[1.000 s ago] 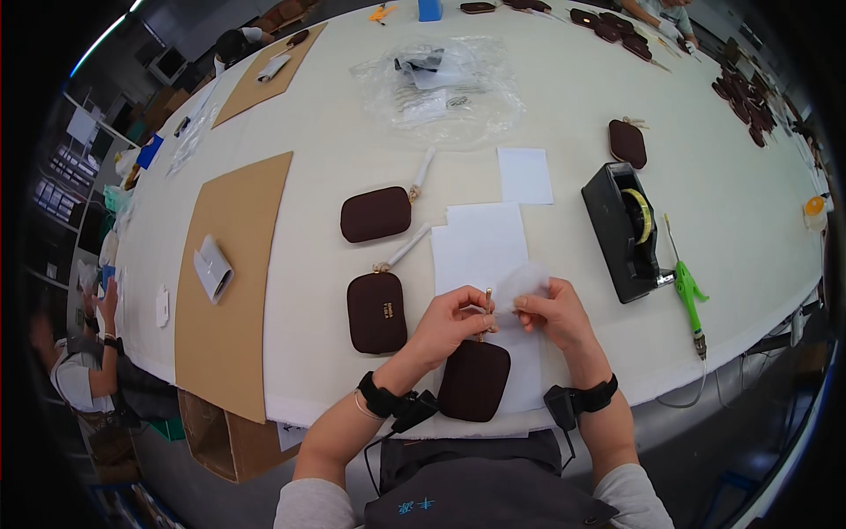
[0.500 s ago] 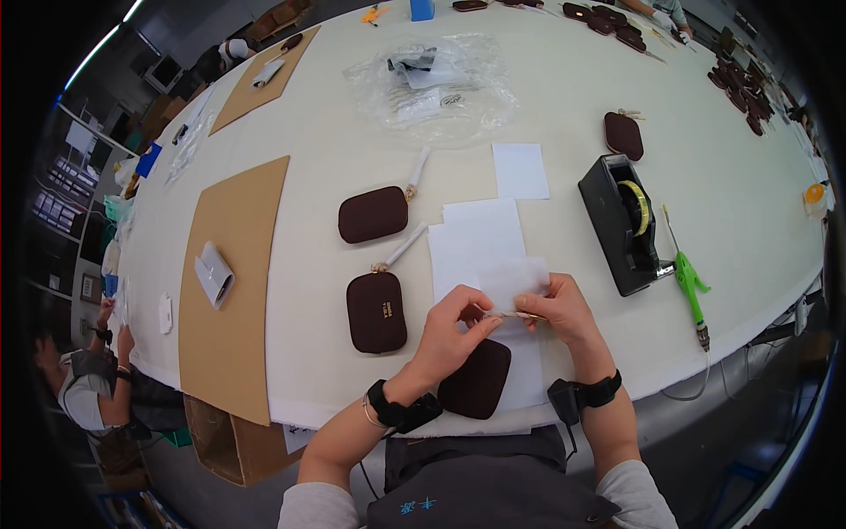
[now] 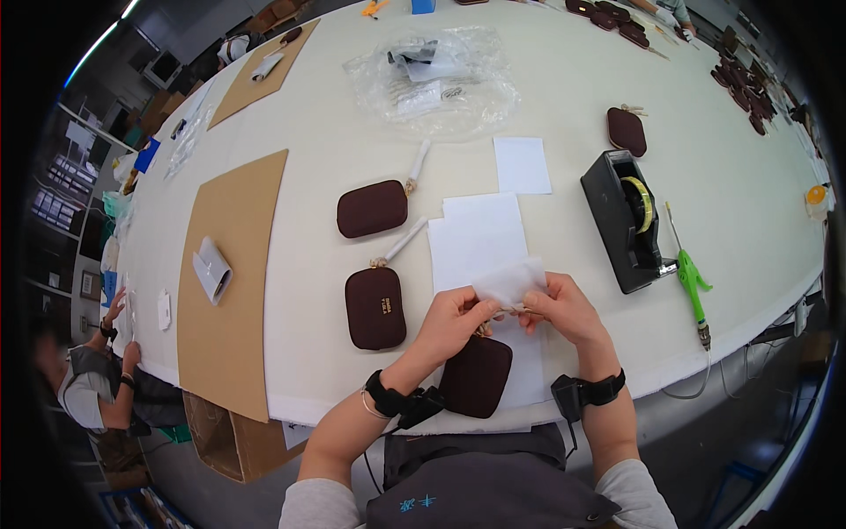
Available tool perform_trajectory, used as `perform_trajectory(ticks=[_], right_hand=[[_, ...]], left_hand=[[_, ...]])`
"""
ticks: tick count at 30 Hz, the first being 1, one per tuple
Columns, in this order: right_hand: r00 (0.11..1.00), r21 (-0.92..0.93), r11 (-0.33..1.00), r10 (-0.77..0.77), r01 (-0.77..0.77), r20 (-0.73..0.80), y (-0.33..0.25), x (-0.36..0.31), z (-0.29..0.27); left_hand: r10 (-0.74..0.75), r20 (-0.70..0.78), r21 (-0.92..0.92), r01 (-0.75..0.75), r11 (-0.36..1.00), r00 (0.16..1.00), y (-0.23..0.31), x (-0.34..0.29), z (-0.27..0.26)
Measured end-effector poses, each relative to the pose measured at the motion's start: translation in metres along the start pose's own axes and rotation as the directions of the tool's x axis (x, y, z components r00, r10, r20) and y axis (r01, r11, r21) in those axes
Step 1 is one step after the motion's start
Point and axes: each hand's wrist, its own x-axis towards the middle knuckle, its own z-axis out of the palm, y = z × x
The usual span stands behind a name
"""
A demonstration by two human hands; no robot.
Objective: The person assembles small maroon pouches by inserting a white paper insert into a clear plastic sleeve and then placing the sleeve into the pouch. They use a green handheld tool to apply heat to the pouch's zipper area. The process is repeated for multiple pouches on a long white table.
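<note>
A small sheet of white tissue paper [image 3: 511, 277] stands up between my two hands. My left hand [image 3: 451, 324] pinches its lower left edge with thumb and forefinger. On the other side my right hand [image 3: 568, 307] pinches the lower right edge. A thin pale strap runs between the fingertips along the paper's lower edge, mostly covered by them. Below, a dark brown zip pouch [image 3: 476, 381] lies flat near the table edge, with a bit of gold metal at its top. White sheets [image 3: 480, 231] lie beneath and beyond my hands.
Two brown pouches [image 3: 374, 309] with paper-wrapped straps lie on the left. On the right are a black tape dispenser [image 3: 617, 225] and a green air blow gun [image 3: 692, 282] with a hose. Cardboard [image 3: 233, 282], a clear plastic bag [image 3: 432, 84] and another person [image 3: 92, 388] are farther off.
My left fingers have shifted slightly right, closer to the right hand along the paper's lower edge. The paper has bent, and gold metal at the pouch's top has come into sight.
</note>
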Motion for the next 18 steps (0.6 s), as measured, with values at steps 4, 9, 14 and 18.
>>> perform_trajectory(ticks=[4,9,14,18], right_hand=[[0.999,-0.097,0.994,-0.043,0.044,0.011,-0.0054,-0.0022,0.0043],[0.999,-0.153,0.987,0.049,-0.051,-0.013,-0.006,-0.0021,-0.0015],[0.993,-0.258,0.959,-0.115,0.118,0.027,-0.0007,-0.0025,-0.0022],[0.995,-0.263,0.96,-0.101,0.096,-0.006,-0.0002,-0.0014,-0.0032]], left_hand=[[0.019,-0.035,0.024,-0.018,1.0,0.999,0.0007,0.0001,-0.0004],[0.028,-0.055,0.076,-0.023,0.997,0.998,0.0006,-0.0004,-0.0023],[0.001,-0.037,0.023,0.0,1.0,0.999,0.0011,0.0005,-0.0054],[-0.013,-0.039,0.011,0.013,1.0,0.999,-0.0005,0.0001,-0.0072]])
